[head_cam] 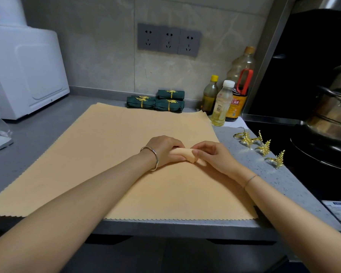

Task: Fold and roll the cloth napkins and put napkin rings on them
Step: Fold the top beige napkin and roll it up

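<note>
Head cam view here. The peach napkin (110, 154) is spread open and flat on the grey countertop (37, 131). Its near edge runs along the counter's front lip. Its far edge is almost up against three green rolled napkins (156, 102) by the wall, which already wear their rings.

Both hands are together on the middle-right of the cloth. The left hand (163, 150) has its fingers curled over a raised ridge of fabric (182, 153). The right hand (213, 156) pinches the same ridge from the other side, with its fingertips right up against the left's.

My read on handling: it's thin, light, floppy cloth with no stiffness. It'll bunch wherever it's pinched and probably won't keep a crease unless it's pressed flat. For a clean fold I'd say the corners or the scalloped edge are the better places to grab, with the hands well apart rather than a mid-panel pinch. It's a big sheet, so one hand alone would likely let it sag.

The spare gold leaf napkin rings (264, 147) sit on the counter just right of the cloth, near the stove edge. They look thin, pokey and easy to bend, so I'd hold them by the band, not the leaves.
</note>
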Tool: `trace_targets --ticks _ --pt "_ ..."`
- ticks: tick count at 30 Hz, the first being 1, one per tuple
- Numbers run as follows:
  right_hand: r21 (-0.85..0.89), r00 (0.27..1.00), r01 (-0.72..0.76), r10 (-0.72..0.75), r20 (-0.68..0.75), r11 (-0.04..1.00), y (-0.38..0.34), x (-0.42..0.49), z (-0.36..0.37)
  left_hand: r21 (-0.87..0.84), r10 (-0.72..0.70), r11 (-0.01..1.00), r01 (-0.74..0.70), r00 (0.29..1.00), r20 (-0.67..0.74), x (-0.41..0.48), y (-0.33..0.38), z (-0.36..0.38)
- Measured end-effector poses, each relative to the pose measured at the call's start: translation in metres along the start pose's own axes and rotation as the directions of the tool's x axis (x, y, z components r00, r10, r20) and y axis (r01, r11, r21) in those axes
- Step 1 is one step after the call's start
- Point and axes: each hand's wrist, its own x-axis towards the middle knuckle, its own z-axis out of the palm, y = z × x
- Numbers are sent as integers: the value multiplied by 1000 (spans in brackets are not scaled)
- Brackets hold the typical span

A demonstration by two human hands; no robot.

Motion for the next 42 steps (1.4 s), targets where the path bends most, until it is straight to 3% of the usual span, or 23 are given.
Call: trace_targets --ticks 3,7,10,13,16,18,23,27,30,32,36,42 --pt "-60 979 33 -45 -199 998 4 -11 -16 0 20 1000 -20 999 -36 6 11 3" --pt "-264 812 -71 -98 -575 962 23 -40 -61 -72 47 996 -53 996 -78 16 37 7" --pt "-328 722 -236 -61 -690 914 41 -61 -91 -111 44 992 -52 996 -71 25 56 13" --pt "-291 669 -425 81 -739 857 58 -75 -114 -156 47 986 -57 996 -71 35 74 19" --pt "-180 679 -486 239 -694 855 70 -82 -123 -161 51 985 -61 997 -66 41 86 25" --pt "-175 711 -464 247 -658 869 72 -82 -123 -161 51 985 -61 997 -61 41 87 28" --pt "-254 759 -390 153 -633 885 66 -75 -111 -184 16 982 -34 995 -102 38 70 27" --pt "-368 896 -171 -12 -444 914 36 -45 -74 -160 -15 987 -6 992 -128 30 41 14" --pt "-245 981 -29 -20 -192 969 12 -11 -43 -153 -68 987 40 981 -183 23 13 2" --pt "-144 994 14 -29 -101 989 2 11 -26 -178 -131 980 91 965 -226 19 -5 -3" --pt "8 991 69 -67 -112 998 -2 41 1 -235 -189 964 125 943 -275 15 -29 -5" --pt "282 992 52 -16 -126 958 2 41 12 -246 -163 962 114 968 -190 20 -33 -9"
